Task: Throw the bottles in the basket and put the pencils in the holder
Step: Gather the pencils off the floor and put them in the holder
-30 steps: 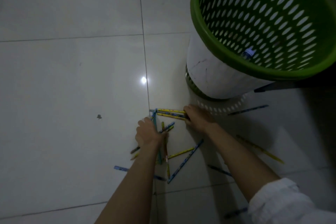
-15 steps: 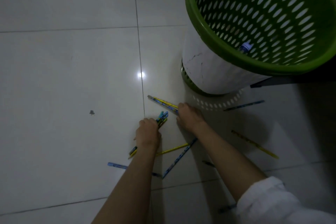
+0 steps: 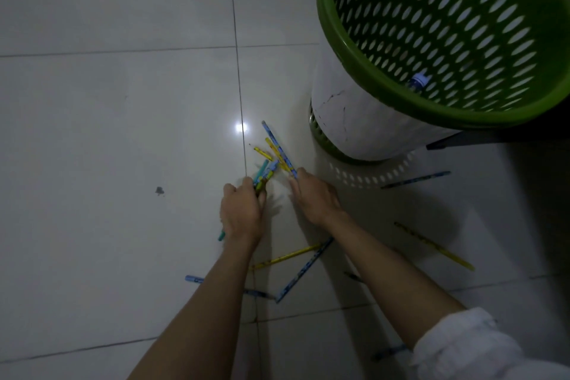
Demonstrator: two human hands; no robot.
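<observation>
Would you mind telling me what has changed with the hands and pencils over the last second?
The left hand has gathered several floor pencils into a gripped bundle. The right hand has swung its pencils from lying flat across to pointing up toward the basket. The loose yellow pencil and the bottle in the basket stayed put.

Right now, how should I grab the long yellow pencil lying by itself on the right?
Pinch the yellow pencil around its middle, coming straight down from above with fingers on either long side. It lies flat on the floor, slanted, with nothing touching it, so the whole shaft is free. The right hand looks nearest.
</observation>
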